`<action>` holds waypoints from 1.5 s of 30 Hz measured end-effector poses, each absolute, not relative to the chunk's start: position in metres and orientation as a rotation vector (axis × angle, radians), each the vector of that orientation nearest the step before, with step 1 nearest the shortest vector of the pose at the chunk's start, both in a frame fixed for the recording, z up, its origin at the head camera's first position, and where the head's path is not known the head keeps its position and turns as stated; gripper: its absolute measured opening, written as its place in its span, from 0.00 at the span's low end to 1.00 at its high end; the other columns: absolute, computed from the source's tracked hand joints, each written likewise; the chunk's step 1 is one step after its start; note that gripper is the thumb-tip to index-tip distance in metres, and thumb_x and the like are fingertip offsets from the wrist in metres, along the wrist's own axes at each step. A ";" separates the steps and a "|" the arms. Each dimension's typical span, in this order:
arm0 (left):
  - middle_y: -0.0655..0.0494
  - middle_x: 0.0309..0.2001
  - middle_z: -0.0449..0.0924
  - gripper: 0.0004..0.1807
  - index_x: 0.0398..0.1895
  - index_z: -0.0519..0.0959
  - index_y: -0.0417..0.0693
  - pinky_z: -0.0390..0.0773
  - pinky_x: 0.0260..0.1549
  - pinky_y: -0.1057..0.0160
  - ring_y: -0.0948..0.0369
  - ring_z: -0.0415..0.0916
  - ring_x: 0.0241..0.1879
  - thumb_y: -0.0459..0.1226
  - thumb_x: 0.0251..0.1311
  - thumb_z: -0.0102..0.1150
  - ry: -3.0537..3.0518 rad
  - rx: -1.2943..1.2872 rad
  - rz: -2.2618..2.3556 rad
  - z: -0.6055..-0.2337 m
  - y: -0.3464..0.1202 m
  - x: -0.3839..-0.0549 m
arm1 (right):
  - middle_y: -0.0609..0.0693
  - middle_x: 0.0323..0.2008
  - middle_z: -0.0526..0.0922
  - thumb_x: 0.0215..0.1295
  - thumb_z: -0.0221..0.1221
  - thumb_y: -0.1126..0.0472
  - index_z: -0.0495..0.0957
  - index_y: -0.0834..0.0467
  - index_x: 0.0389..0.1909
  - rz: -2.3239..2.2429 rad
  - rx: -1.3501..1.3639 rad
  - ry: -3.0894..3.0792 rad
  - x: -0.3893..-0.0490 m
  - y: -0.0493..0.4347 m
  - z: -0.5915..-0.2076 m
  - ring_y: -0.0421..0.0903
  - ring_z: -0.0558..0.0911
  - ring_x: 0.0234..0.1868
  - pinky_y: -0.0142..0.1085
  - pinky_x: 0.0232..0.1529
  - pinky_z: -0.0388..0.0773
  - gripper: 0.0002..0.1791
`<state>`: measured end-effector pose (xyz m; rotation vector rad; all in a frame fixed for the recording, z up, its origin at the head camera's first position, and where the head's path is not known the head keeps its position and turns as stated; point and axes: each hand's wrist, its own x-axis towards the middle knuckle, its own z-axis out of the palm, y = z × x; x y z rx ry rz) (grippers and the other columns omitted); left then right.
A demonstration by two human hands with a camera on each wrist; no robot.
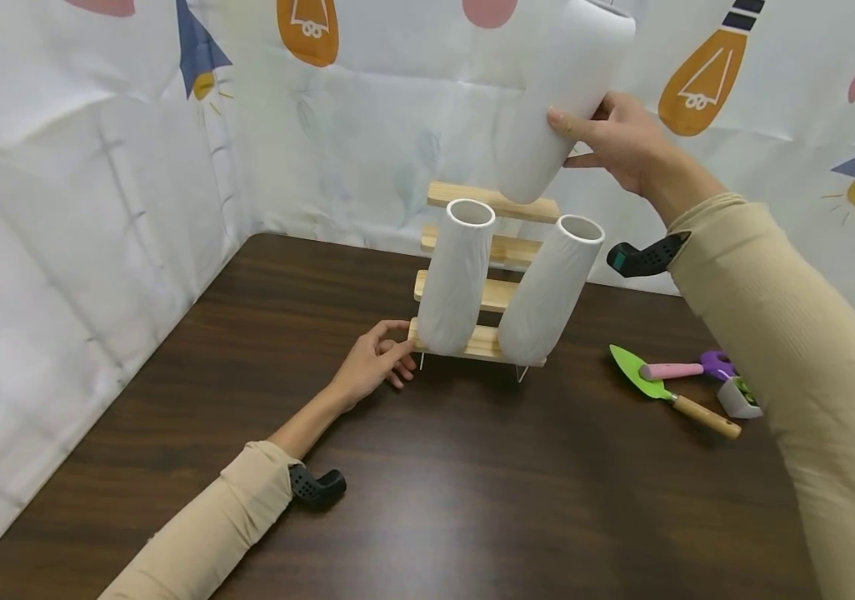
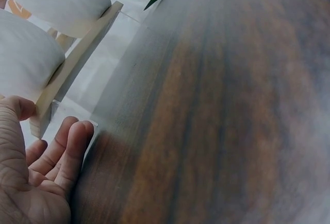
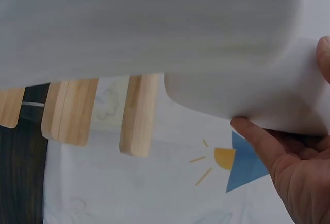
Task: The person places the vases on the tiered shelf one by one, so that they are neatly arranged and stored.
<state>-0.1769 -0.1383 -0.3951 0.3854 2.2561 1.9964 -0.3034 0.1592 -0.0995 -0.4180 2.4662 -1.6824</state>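
Observation:
My right hand point(image 1: 615, 137) grips a white vase point(image 1: 566, 92) round its side, thumb in front. That vase is tilted, its base beside the top slat of the wooden rack point(image 1: 493, 202); whether they touch I cannot tell. Two more white vases, one on the left point(image 1: 456, 279) and one on the right point(image 1: 551, 292), lean on the rack with their mouths up. At the lower left corner, my left hand point(image 1: 375, 362) holds the end of the bottom slat point(image 2: 77, 64) with thumb and index finger. Its other fingers point(image 2: 77, 136) are bent below the slat.
Right of the rack lie a green trowel point(image 1: 633, 371) with a wooden handle and a pink-handled purple tool point(image 1: 697, 368). A small white pot point(image 1: 737, 400) with a plant is near them, partly behind my right sleeve. A patterned cloth point(image 1: 367, 150) hangs behind the dark table point(image 1: 472, 483).

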 end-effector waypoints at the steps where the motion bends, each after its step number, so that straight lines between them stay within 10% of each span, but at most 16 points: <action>1: 0.35 0.36 0.83 0.26 0.71 0.66 0.40 0.87 0.28 0.59 0.51 0.84 0.32 0.41 0.77 0.54 2.256 0.387 2.001 -0.395 -0.138 -0.176 | 0.50 0.71 0.64 0.71 0.63 0.52 0.56 0.55 0.77 -1.687 -0.424 2.460 -0.304 0.159 -0.099 0.51 0.62 0.75 0.58 0.74 0.62 0.40; 29: 0.35 0.35 0.83 0.24 0.70 0.68 0.43 0.86 0.27 0.58 0.49 0.84 0.32 0.40 0.76 0.55 2.266 0.403 2.013 -0.392 -0.138 -0.168 | 0.48 0.59 0.69 0.69 0.65 0.58 0.61 0.56 0.73 -1.772 -0.536 2.345 -0.319 0.161 -0.123 0.51 0.67 0.70 0.59 0.73 0.60 0.35; 45: 0.35 0.35 0.83 0.23 0.70 0.68 0.42 0.86 0.26 0.59 0.50 0.84 0.31 0.40 0.76 0.55 2.245 0.399 2.014 -0.387 -0.134 -0.162 | 0.47 0.69 0.64 0.71 0.59 0.46 0.52 0.52 0.78 -1.498 -0.448 2.539 -0.318 0.155 -0.115 0.51 0.61 0.76 0.59 0.72 0.64 0.41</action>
